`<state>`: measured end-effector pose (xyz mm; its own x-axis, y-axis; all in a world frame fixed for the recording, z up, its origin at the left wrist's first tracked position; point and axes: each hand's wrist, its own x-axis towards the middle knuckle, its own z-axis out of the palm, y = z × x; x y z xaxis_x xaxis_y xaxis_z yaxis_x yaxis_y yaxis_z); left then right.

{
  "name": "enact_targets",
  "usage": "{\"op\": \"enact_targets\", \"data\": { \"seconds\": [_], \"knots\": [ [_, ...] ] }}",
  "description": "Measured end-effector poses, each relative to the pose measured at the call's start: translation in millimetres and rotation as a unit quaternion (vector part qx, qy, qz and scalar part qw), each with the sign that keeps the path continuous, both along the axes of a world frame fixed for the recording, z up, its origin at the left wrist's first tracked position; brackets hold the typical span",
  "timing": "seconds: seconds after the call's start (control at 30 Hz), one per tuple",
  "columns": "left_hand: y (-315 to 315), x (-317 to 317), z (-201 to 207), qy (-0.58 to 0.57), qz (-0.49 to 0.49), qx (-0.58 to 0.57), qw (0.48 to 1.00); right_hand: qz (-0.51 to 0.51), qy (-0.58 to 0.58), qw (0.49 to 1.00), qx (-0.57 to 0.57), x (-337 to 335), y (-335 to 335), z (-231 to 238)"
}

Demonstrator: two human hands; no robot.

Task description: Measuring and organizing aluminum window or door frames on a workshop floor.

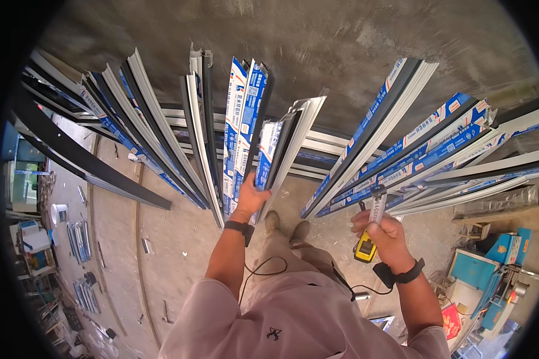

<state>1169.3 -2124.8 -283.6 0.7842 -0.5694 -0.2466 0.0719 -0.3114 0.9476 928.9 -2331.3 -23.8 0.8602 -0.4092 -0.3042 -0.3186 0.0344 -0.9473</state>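
Note:
Long metal profiles lean upright against the wall in front of me, several of them wrapped in blue-and-white printed film. My left hand (251, 198) is closed around the lower part of a film-covered profile (266, 146) near the middle. Beside it rises a bare white-and-black profile (296, 134). My right hand (386, 237) holds a yellow-and-black tape measure (365, 247), with a short length of its pale blade (377, 209) out and pointing up toward the leaning profiles. Each wrist has a black band on it.
A grey wall (323, 36) stands behind the profiles. More film-wrapped profiles (425, 146) lean at the right, and dark ones (96, 164) at the left. Blue machines (476, 269) stand at the lower right. Short cut pieces (79, 242) and a white bucket (58, 213) are on the left floor.

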Motion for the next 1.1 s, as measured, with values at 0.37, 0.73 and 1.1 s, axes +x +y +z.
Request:
{"op": "enact_targets", "data": {
  "seconds": [0.37,0.73,1.1],
  "knots": [
    [94.9,-50.1,171.6,0.104,0.049,-0.221,0.968,0.255,-0.171,0.946,0.102,115.2,27.9,141.3],
    [138.3,-98.5,218.3,0.030,0.156,-0.315,0.936,0.424,-0.224,0.870,0.110,139.6,118.2,202.7],
    [188.1,-105.4,233.3,-0.020,0.210,-0.333,0.919,0.411,-0.198,0.880,0.129,154.4,189.6,204.7]
  ]
}}
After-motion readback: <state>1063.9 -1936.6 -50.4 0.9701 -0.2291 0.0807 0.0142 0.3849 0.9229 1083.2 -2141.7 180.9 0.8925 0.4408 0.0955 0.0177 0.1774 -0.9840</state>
